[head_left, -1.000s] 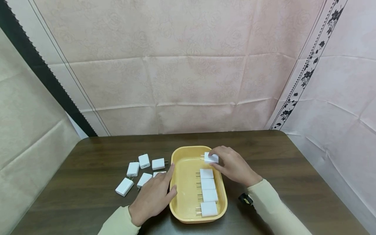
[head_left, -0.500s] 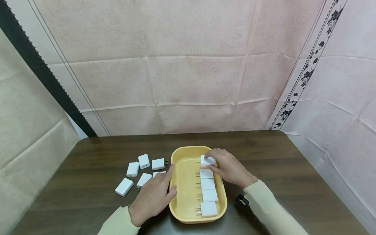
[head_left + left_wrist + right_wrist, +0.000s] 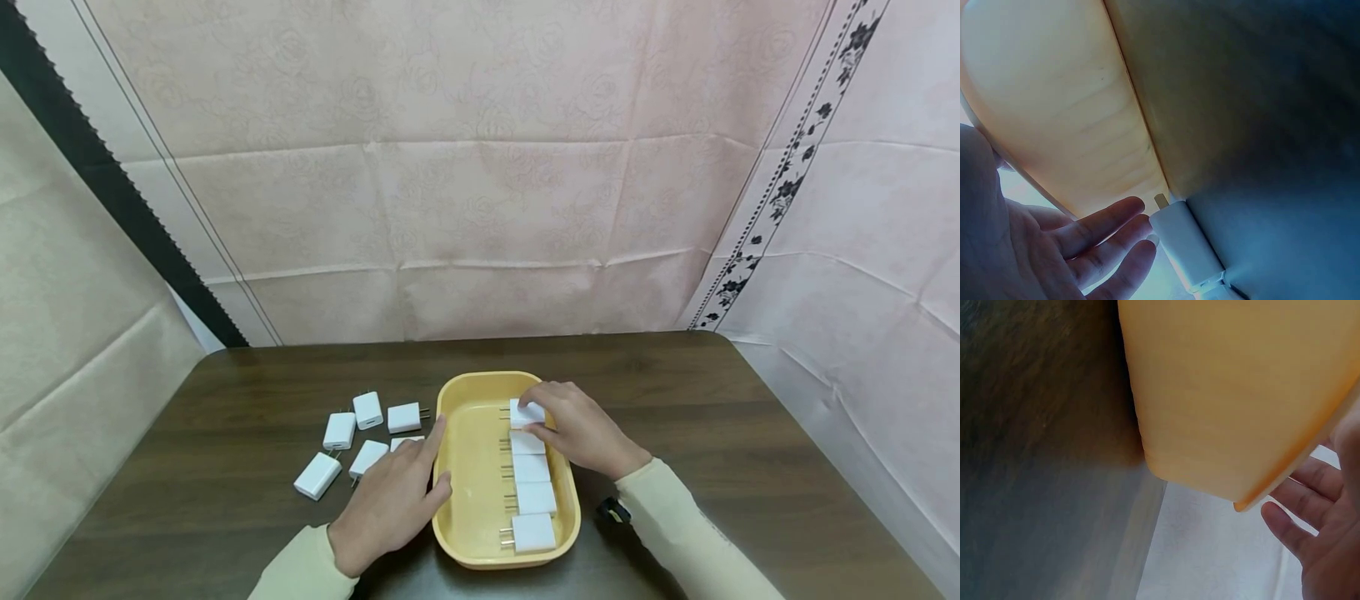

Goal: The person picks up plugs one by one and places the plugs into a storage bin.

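Note:
A yellow plastic tray (image 3: 474, 517) stands on the table, holding a column of white plug chargers along its right side, prongs pointing left. At the column's far end, my right hand (image 3: 588, 429) pinches a charger (image 3: 527, 414) between thumb and fingers. My left hand (image 3: 393, 500) lies at the tray's left edge, index finger straight along the rim and thumb reaching over it. In the left wrist view, the other fingers (image 3: 1100, 237) are loosely extended beside a charger (image 3: 1188, 247) outside the tray. The right wrist view shows mostly the tray's outer wall (image 3: 1222, 400), hiding the pinched charger.
Several loose white chargers (image 3: 318, 476) lie scattered on the dark wooden table (image 3: 225, 442) left of the tray, one partly behind my left hand. Pale patterned cloth (image 3: 480, 208) hangs beyond the table. A black band (image 3: 615, 510) is at the right wrist.
My right hand has moved left and slightly nearer, bringing the pinched charger down into line with the column in the tray. The left hand has stayed in place.

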Action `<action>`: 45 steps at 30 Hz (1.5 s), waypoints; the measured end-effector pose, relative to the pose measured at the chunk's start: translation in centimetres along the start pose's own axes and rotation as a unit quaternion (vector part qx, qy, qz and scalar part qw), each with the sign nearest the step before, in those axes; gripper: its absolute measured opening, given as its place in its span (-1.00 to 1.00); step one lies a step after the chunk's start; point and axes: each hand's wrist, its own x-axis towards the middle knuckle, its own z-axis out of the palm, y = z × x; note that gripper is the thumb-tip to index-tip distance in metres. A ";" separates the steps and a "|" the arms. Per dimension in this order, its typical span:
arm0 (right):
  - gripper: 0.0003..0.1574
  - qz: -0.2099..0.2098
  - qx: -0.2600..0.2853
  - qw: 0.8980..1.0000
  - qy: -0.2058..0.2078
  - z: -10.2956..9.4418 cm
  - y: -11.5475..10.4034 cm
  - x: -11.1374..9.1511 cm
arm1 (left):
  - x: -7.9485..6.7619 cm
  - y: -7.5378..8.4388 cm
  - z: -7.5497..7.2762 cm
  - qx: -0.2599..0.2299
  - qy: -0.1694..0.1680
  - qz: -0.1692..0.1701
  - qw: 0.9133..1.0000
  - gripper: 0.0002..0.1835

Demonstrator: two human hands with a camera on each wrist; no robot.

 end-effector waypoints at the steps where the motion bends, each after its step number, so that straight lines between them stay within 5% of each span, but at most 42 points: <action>1: -0.66 0.000 -0.002 1.000 0.000 0.1 0.0 0.0 | 0.0 0.0 0.0 0.000 0.000 0.000 1.000 -0.28; 19: -0.62 -0.002 -0.030 0.999 0.011 1.1 0.5 0.1 | 0.0 0.1 0.0 -0.006 -0.005 -0.005 1.000 -0.27; 45: -0.63 0.033 -0.012 0.998 -0.047 0.7 0.2 0.7 | 0.1 0.0 0.1 0.002 -0.001 -0.003 1.000 -0.27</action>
